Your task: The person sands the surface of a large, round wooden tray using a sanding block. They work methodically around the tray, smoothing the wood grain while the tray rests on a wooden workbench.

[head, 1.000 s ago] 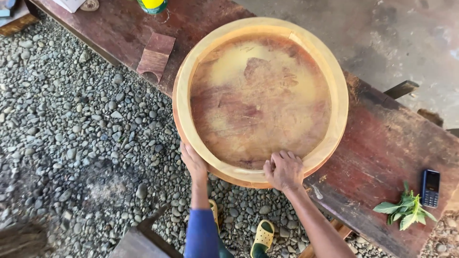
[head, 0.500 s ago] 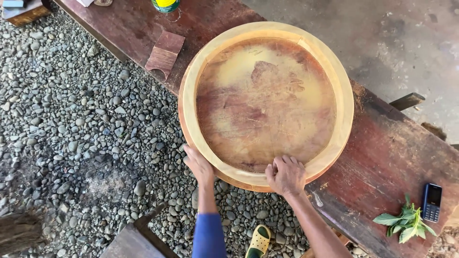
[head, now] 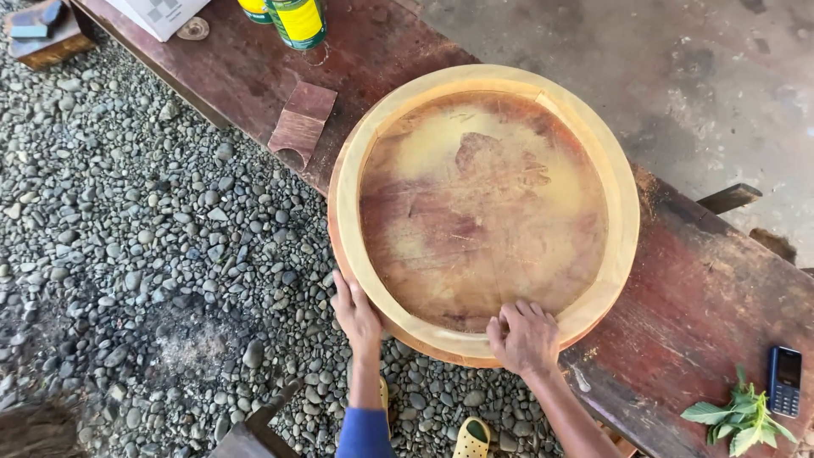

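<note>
Round wooden tray [head: 483, 208] on bench [head: 721, 297]: left hand [head: 356, 314] flat against its near outer wall, right hand [head: 526, 337] curled over near rim.

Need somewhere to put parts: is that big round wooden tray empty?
Empty: the round wooden tray shows only bare, stained wood inside its raised rim.

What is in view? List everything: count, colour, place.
round shallow wooden bowl: one, pale rim, reddish-brown inside, overhanging the bench's near edge
long wooden bench: one, dark red, running diagonally
sandpaper sheet: one, brown, left of the bowl
cans: two, yellow-green, top of picture
box: one, white, top left
mobile phone: one, dark blue, bench's right end
leafy sprig: one, green, beside the phone
gravel: grey, ground at left
sandals: yellow, below
left hand: on the bowl's outer wall
right hand: fingers curled, pressing the near rim
</note>
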